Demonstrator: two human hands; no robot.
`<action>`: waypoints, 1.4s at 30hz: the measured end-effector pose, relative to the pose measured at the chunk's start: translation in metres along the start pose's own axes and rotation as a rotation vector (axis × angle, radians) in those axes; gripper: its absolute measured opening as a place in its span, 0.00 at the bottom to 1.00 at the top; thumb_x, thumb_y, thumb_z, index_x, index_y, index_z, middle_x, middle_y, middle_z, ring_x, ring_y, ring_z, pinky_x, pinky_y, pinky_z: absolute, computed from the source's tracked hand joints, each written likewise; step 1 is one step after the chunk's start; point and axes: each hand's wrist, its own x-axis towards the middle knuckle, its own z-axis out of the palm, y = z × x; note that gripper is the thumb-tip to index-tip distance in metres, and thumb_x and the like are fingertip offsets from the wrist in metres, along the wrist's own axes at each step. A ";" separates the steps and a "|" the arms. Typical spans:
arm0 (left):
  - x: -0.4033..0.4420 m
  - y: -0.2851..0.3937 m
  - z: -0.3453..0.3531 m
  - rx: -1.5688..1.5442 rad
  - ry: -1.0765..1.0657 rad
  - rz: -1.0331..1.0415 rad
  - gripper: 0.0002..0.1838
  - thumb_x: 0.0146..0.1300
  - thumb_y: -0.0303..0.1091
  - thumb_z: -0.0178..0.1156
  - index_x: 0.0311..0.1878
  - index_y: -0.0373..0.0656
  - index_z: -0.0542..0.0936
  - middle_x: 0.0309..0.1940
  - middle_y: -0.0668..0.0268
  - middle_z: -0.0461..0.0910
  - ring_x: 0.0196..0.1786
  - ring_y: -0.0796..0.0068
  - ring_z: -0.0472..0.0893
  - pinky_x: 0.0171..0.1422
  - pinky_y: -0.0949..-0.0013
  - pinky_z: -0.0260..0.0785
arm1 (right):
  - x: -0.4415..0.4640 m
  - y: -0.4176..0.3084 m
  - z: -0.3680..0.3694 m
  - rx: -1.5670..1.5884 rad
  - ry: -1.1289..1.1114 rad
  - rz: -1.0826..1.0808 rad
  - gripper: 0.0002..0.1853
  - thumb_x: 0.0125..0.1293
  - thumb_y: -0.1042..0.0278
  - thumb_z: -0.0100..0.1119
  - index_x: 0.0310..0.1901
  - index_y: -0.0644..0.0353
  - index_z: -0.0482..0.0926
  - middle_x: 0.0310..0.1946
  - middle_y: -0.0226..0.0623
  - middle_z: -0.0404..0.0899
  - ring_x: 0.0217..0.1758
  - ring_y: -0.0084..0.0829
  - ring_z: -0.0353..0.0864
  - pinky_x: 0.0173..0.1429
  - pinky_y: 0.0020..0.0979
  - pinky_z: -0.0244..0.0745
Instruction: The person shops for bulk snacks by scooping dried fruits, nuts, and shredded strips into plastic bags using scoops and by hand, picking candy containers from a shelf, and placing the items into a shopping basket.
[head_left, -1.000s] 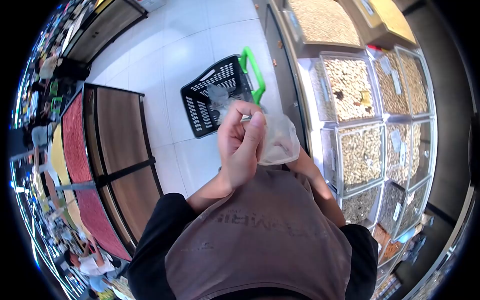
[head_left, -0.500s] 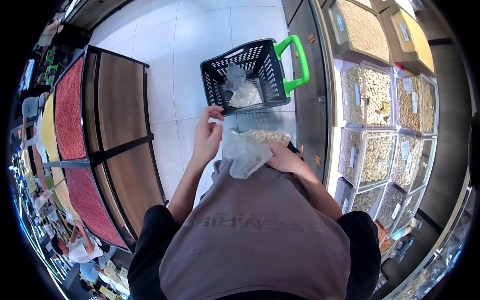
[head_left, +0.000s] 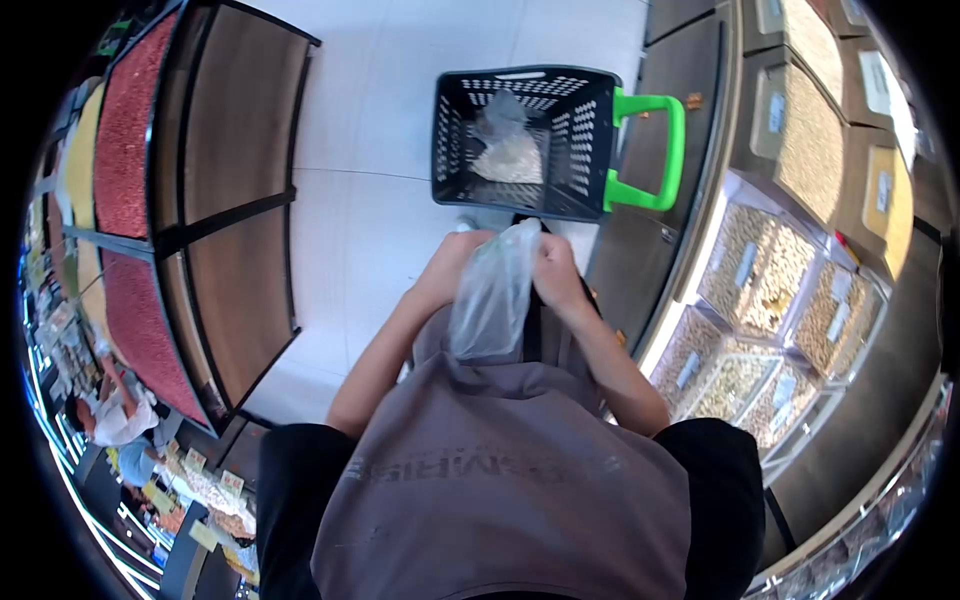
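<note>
A clear plastic bag (head_left: 490,315) hangs in front of my apron, its lower part pointing toward me. My left hand (head_left: 458,262) is closed at the bag's left upper edge, its fingers partly hidden behind the plastic. On the other side, my right hand (head_left: 556,270) is curled into a fist around the bag's upper right edge. What the bag contains cannot be made out. Just beyond both hands, a black shopping basket (head_left: 525,213) with a green handle (head_left: 665,155) stands on the floor. Inside it lies another tied plastic bag (head_left: 510,160) of pale goods.
Clear bins of nuts (head_left: 770,265) and bins of grain (head_left: 810,140) line the right side. On the left, a dark wooden stand (head_left: 245,110) holds red goods (head_left: 130,130). Farther left, a person in a white top (head_left: 118,418) is at another display.
My left hand has come from near the basket to the bag and closed on it. The bag has turned, hiding its nuts. The basket appears farther right as the view shifts.
</note>
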 end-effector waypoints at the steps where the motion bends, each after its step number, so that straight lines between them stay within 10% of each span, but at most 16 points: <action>1: 0.014 0.004 -0.002 0.038 0.134 0.075 0.13 0.53 0.33 0.64 0.36 0.33 0.79 0.29 0.46 0.79 0.35 0.48 0.82 0.40 0.58 0.71 | 0.017 -0.012 -0.008 -0.010 0.003 -0.049 0.11 0.63 0.70 0.53 0.36 0.69 0.82 0.26 0.42 0.84 0.30 0.24 0.80 0.36 0.33 0.73; 6: 0.103 -0.017 -0.008 0.071 0.246 -0.023 0.12 0.53 0.33 0.63 0.34 0.33 0.78 0.28 0.48 0.79 0.32 0.50 0.78 0.38 0.61 0.70 | 0.111 -0.027 -0.058 -0.432 -0.116 -0.091 0.16 0.62 0.59 0.55 0.33 0.67 0.80 0.28 0.55 0.79 0.33 0.54 0.81 0.38 0.44 0.73; 17: 0.368 -0.360 0.047 0.316 -0.091 -0.329 0.11 0.53 0.22 0.54 0.38 0.35 0.83 0.38 0.42 0.81 0.47 0.41 0.80 0.52 0.49 0.71 | 0.335 0.358 -0.134 -0.773 -0.188 0.527 0.14 0.60 0.72 0.55 0.46 0.67 0.83 0.46 0.63 0.80 0.55 0.55 0.80 0.61 0.47 0.74; 26: 0.388 -0.476 0.064 0.466 -0.144 -0.481 0.11 0.58 0.25 0.56 0.43 0.40 0.83 0.45 0.49 0.82 0.50 0.50 0.82 0.56 0.53 0.75 | 0.402 0.437 -0.102 -0.933 -0.309 0.700 0.14 0.63 0.67 0.56 0.47 0.65 0.82 0.49 0.57 0.81 0.58 0.53 0.78 0.66 0.47 0.70; 32: 0.358 -0.366 0.088 0.575 -0.034 -0.359 0.11 0.57 0.30 0.60 0.44 0.41 0.82 0.43 0.54 0.82 0.47 0.54 0.83 0.53 0.54 0.75 | 0.372 0.318 -0.089 -0.724 0.086 0.306 0.17 0.64 0.67 0.59 0.52 0.67 0.76 0.52 0.56 0.78 0.58 0.54 0.77 0.64 0.43 0.71; 37: 0.332 -0.175 0.139 -0.217 0.033 0.024 0.22 0.61 0.44 0.62 0.51 0.37 0.80 0.48 0.44 0.81 0.52 0.46 0.80 0.57 0.52 0.73 | 0.293 0.045 -0.151 -1.204 0.435 -0.362 0.19 0.59 0.70 0.63 0.53 0.65 0.77 0.56 0.48 0.76 0.62 0.48 0.70 0.70 0.48 0.58; 40: 0.316 -0.080 0.168 -0.390 -0.006 0.045 0.25 0.60 0.47 0.64 0.52 0.37 0.79 0.42 0.49 0.80 0.48 0.48 0.79 0.57 0.53 0.70 | 0.256 -0.016 -0.200 -1.467 0.651 -0.444 0.22 0.62 0.66 0.62 0.57 0.65 0.73 0.56 0.52 0.75 0.62 0.50 0.71 0.68 0.48 0.62; 42: 0.301 -0.047 0.184 -0.275 0.065 0.110 0.25 0.60 0.48 0.65 0.52 0.38 0.79 0.39 0.52 0.77 0.47 0.52 0.77 0.59 0.54 0.65 | 0.248 -0.007 -0.227 -1.313 0.604 -0.097 0.26 0.67 0.61 0.59 0.61 0.66 0.68 0.56 0.56 0.74 0.58 0.55 0.75 0.61 0.49 0.70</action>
